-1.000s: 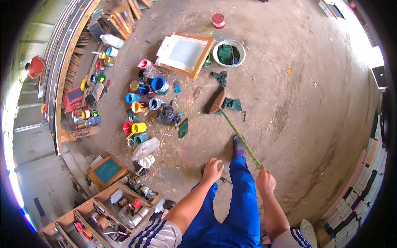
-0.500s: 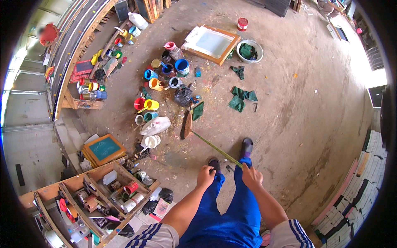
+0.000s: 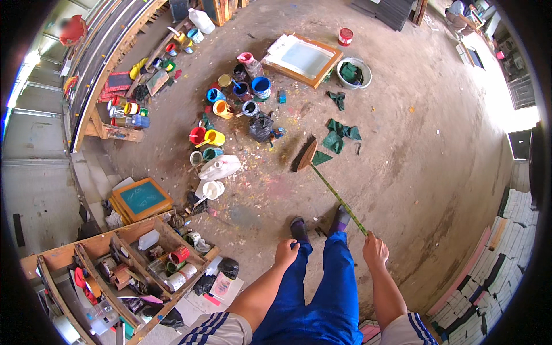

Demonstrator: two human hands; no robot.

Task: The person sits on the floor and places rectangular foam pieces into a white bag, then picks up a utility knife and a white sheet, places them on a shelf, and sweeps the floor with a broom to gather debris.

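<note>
My right hand (image 3: 375, 250) is closed round the end of a long green handle of a broom (image 3: 339, 198). The broom's brown head (image 3: 309, 154) rests on the floor ahead of my feet, bristles toward the left. A dark green cloth scrap (image 3: 322, 157) lies against the right side of the head. More green cloth scraps (image 3: 335, 140) lie just beyond it. My left hand (image 3: 286, 253) is a loose fist in front of my left knee, with nothing seen sticking out of it.
Left of the broom stand several open paint pots, including a yellow one (image 3: 214, 138), a white jug (image 3: 220, 167) and a black plastic bag (image 3: 261, 126). Beyond are a framed screen (image 3: 303, 59) and a basin (image 3: 366, 81). A wooden compartment box (image 3: 118, 230) sits near left. Stacked blocks (image 3: 489, 270) line the right.
The broom head has swept right, away from the paint pots, with the green scrap beside it. My right hand has moved right with the handle. My left hand stays a fist.
</note>
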